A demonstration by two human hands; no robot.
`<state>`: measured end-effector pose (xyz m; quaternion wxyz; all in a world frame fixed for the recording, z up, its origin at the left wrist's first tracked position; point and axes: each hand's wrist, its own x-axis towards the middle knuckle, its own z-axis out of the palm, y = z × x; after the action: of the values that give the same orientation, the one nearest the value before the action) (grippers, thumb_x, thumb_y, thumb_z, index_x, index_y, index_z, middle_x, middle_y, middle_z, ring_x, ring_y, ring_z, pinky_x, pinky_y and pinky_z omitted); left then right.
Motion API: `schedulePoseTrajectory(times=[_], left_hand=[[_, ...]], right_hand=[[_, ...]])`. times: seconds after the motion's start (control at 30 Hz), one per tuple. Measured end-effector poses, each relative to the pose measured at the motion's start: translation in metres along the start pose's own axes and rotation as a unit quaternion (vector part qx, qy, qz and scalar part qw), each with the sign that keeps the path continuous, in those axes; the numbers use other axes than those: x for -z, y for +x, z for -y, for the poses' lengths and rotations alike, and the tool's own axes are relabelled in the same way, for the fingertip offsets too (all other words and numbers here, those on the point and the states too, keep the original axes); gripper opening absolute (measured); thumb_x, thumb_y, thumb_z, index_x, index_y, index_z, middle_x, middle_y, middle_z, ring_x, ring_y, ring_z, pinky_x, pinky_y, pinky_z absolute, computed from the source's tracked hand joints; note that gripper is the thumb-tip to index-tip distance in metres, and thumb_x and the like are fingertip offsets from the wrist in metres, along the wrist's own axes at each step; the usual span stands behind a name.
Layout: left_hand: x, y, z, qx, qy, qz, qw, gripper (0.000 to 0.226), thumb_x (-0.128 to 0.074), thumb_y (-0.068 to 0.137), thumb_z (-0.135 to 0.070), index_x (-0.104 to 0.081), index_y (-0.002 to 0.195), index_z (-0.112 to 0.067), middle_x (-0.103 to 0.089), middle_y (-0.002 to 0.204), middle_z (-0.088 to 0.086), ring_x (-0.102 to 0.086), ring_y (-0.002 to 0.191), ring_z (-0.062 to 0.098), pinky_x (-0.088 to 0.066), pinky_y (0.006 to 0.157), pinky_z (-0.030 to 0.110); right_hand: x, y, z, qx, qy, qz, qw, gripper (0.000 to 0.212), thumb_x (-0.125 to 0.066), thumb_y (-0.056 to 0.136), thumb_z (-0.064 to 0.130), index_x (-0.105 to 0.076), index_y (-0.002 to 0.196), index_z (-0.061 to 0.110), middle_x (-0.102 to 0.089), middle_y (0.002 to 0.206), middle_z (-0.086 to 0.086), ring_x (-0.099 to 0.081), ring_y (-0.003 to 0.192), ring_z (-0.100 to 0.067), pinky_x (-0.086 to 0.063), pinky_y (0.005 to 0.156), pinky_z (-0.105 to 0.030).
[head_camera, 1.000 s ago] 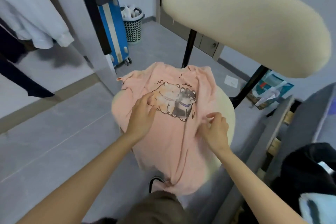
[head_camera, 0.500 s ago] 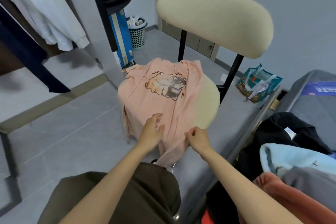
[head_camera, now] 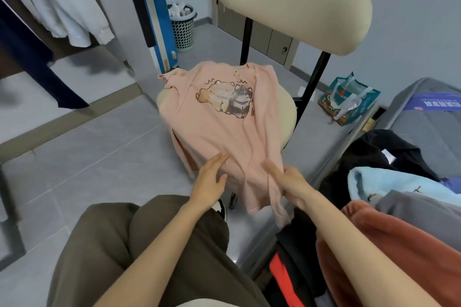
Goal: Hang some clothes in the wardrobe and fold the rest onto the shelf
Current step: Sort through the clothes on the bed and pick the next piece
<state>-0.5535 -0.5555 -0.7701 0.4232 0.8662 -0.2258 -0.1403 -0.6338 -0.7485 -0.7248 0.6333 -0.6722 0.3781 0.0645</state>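
A pink T-shirt (head_camera: 219,129) with a cartoon animal print lies face up on the cream chair seat (head_camera: 287,112), its hem hanging off the near edge. My left hand (head_camera: 209,182) lies with straight fingers against the lower left part of the shirt. My right hand (head_camera: 289,179) pinches the lower right hem, which bunches into a fold below it. The wardrobe (head_camera: 62,40) stands open at the far left, with a white garment (head_camera: 67,5) and a dark one (head_camera: 32,67) hanging inside.
A pile of clothes (head_camera: 399,197), black, light blue, grey and rust, lies on the bed at the right. The cream chair back (head_camera: 291,0) rises behind the seat. A blue suitcase (head_camera: 159,32), a waste basket (head_camera: 183,25) and a teal bag (head_camera: 349,99) stand on the floor.
Both hands slid from the middle of the shirt down to its hem, and the right hand took hold of the hem. The view pulled back from the chair.
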Motion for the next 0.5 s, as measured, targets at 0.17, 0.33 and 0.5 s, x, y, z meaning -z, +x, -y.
schedulePoseTrajectory(times=[0.17, 0.33, 0.5], left_hand=[[0.002, -0.003, 0.006, -0.001, 0.018, -0.011, 1.0, 0.06, -0.058, 0.092, -0.008, -0.038, 0.146, -0.025, -0.03, 0.155, -0.001, -0.027, 0.142, 0.021, -0.021, 0.118, 0.034], [0.003, -0.013, 0.004, -0.044, 0.068, -0.052, 0.995, 0.068, -0.06, 0.088, -0.004, -0.035, 0.147, -0.027, -0.028, 0.155, -0.004, -0.021, 0.142, 0.019, -0.021, 0.117, 0.034], [0.005, -0.01, -0.004, -0.021, 0.086, -0.044, 0.995, 0.061, -0.052, 0.091, -0.007, -0.035, 0.148, -0.025, -0.032, 0.153, -0.006, -0.023, 0.143, 0.02, -0.025, 0.115, 0.043]], right_hand=[[0.005, -0.014, 0.011, 0.046, 0.071, 0.055, 0.995, 0.015, -0.056, 0.097, 0.016, -0.064, 0.107, 0.008, -0.071, 0.092, -0.007, -0.066, 0.083, -0.02, -0.051, 0.072, -0.032], [0.009, -0.023, 0.021, 0.11, -0.044, -0.047, 0.992, 0.02, -0.042, 0.1, 0.013, -0.056, 0.114, 0.009, -0.065, 0.113, -0.012, -0.061, 0.1, -0.026, -0.047, 0.087, -0.038], [0.019, -0.014, 0.0, -0.019, -0.37, -0.014, 0.929, 0.024, -0.038, 0.095, 0.005, -0.058, 0.107, -0.002, -0.062, 0.11, -0.019, -0.058, 0.092, -0.03, -0.038, 0.063, -0.032]])
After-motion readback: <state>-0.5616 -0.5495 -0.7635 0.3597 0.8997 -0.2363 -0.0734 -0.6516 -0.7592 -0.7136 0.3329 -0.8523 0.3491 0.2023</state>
